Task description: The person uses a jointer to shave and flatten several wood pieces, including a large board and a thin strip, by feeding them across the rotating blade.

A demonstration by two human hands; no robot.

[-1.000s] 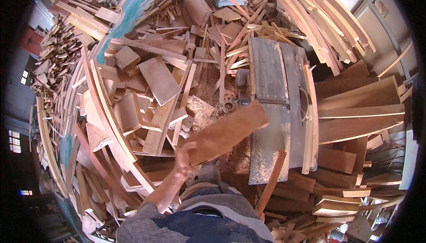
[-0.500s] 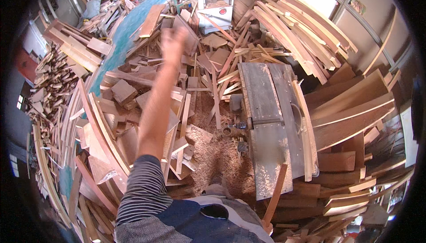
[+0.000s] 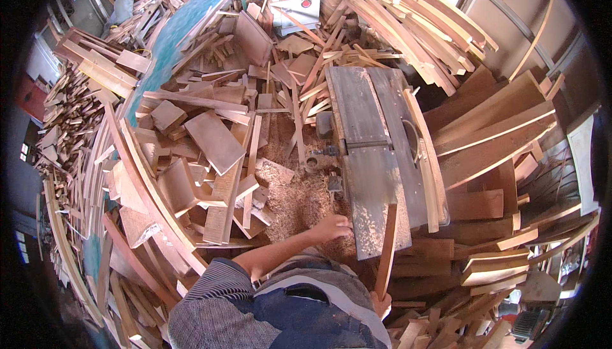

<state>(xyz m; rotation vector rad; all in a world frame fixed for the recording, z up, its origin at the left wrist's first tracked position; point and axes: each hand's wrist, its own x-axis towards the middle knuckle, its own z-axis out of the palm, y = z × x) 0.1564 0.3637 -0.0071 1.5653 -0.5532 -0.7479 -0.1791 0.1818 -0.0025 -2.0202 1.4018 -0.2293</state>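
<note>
My left hand (image 3: pixel 331 228) is drawn in close to my body, fingers curled, with nothing visible in it. It hovers over the shavings beside the near end of a jointer's grey metal table (image 3: pixel 370 164). My right hand (image 3: pixel 381 304), partly hidden at my side, grips the lower end of a narrow reddish-brown wooden strip (image 3: pixel 386 253). This strip stands tilted up, its top overlapping the near right part of the jointer table in view. Wood chips lie scattered on the metal surface. Along the jointer's right side runs a pale wooden piece (image 3: pixel 426 158).
Offcuts (image 3: pixel 215 142) pile up left and ahead. Curved boards (image 3: pixel 503 132) are stacked on the right, with long pale ones (image 3: pixel 421 30) farther back. A white machine (image 3: pixel 296 5) stands at the far end. Shavings (image 3: pixel 293 196) cover the floor, and a blue-green strip (image 3: pixel 172 36) runs along the left.
My left arm, stretched far forward before, has come back near my waist. The orange-brown board beyond that hand is no longer seen there. My right hand still holds the strip.
</note>
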